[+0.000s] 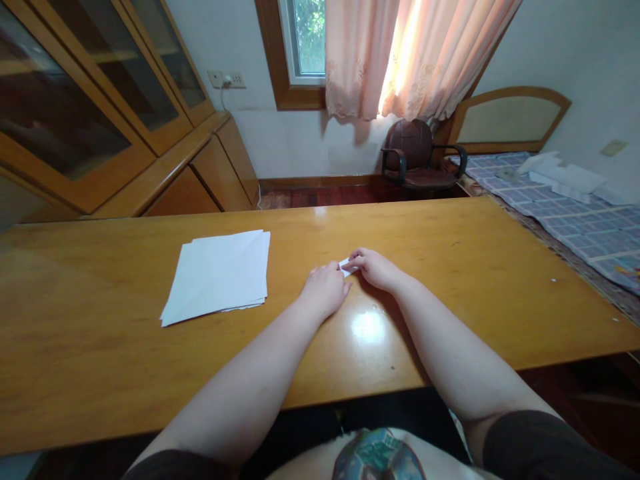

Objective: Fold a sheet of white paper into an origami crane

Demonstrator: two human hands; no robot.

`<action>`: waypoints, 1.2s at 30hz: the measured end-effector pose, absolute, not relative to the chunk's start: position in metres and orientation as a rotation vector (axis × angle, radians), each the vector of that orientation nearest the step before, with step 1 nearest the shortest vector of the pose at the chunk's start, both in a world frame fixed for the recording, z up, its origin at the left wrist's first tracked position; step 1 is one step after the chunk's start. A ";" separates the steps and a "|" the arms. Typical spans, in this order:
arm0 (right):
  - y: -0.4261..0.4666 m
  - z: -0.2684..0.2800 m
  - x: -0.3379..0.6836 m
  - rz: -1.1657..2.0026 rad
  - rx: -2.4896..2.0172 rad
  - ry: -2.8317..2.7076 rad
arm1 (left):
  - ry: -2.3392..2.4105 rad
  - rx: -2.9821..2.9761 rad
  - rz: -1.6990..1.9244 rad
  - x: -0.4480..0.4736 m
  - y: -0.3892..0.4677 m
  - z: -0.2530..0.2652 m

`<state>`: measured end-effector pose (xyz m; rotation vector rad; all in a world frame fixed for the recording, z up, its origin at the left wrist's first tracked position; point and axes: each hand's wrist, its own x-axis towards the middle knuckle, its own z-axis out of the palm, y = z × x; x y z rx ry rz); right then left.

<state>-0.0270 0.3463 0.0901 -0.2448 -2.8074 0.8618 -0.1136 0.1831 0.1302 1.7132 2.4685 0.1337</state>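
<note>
A small piece of folded white paper lies on the wooden table between my two hands, partly hidden by the fingers. From the left, my left hand rests on the table with its fingers closed over the paper's near end. My right hand comes from the other side, and its fingers pinch or press the paper's right part. To the left of my hands lies a loose stack of white paper sheets, its edges not quite aligned; neither hand touches it.
The wooden table spans the view, its near edge close to my body. Beyond it stand a brown armchair and a curtained window. A glass-doored cabinet is at left; a bed with white items is at right.
</note>
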 end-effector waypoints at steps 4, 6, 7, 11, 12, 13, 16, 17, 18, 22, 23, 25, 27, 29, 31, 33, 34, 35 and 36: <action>0.345 0.092 -0.027 0.805 -0.204 -2.824 | 2.492 1.706 0.211 -0.120 0.185 0.128; 0.345 0.094 -0.027 0.762 -0.179 -2.819 | 2.495 1.698 0.262 -0.125 0.187 0.126; 0.344 0.094 -0.026 0.737 -0.184 -2.817 | 2.479 1.694 0.276 -0.127 0.188 0.125; 0.345 0.093 -0.028 0.657 -0.280 -2.790 | 2.366 1.737 0.255 -0.138 0.190 0.121; 0.345 0.093 -0.028 0.653 -0.300 -2.771 | 2.341 1.757 0.264 -0.140 0.190 0.121; 0.345 0.093 -0.029 0.662 -0.311 -2.750 | 2.313 1.778 0.281 -0.142 0.190 0.122; 0.346 0.094 -0.030 0.757 -0.318 -2.711 | 2.193 1.816 0.346 -0.148 0.188 0.123; 0.347 0.095 -0.030 0.798 -0.311 -2.716 | 2.154 1.818 0.363 -0.151 0.188 0.124; 0.347 0.095 -0.030 0.833 -0.301 -2.726 | 2.123 1.820 0.378 -0.153 0.187 0.124; 0.351 0.095 -0.026 0.881 -0.210 -2.772 | 2.081 1.889 0.419 -0.164 0.183 0.124; 0.352 0.095 -0.024 0.883 -0.183 -2.778 | 2.088 1.909 0.413 -0.166 0.181 0.124; 0.352 0.096 -0.021 0.883 -0.132 -2.791 | 2.092 1.927 0.379 -0.170 0.179 0.124; 0.352 0.098 -0.020 0.874 -0.095 -2.805 | 2.068 1.930 0.336 -0.173 0.178 0.125; 0.352 0.101 -0.019 0.865 -0.074 -2.819 | 2.039 1.937 0.317 -0.175 0.178 0.124; 0.351 0.102 -0.019 0.865 -0.073 -2.827 | 2.033 1.943 0.328 -0.176 0.179 0.122; 0.351 0.103 -0.019 0.871 -0.071 -2.830 | 2.048 1.945 0.362 -0.177 0.181 0.120; 0.351 0.103 -0.019 0.872 -0.065 -2.831 | 2.060 1.943 0.382 -0.177 0.182 0.118; 0.351 0.103 -0.019 0.870 -0.056 -2.829 | 2.074 1.941 0.401 -0.177 0.182 0.117; 0.351 0.103 -0.019 0.866 -0.045 -2.828 | 2.086 1.941 0.418 -0.177 0.183 0.116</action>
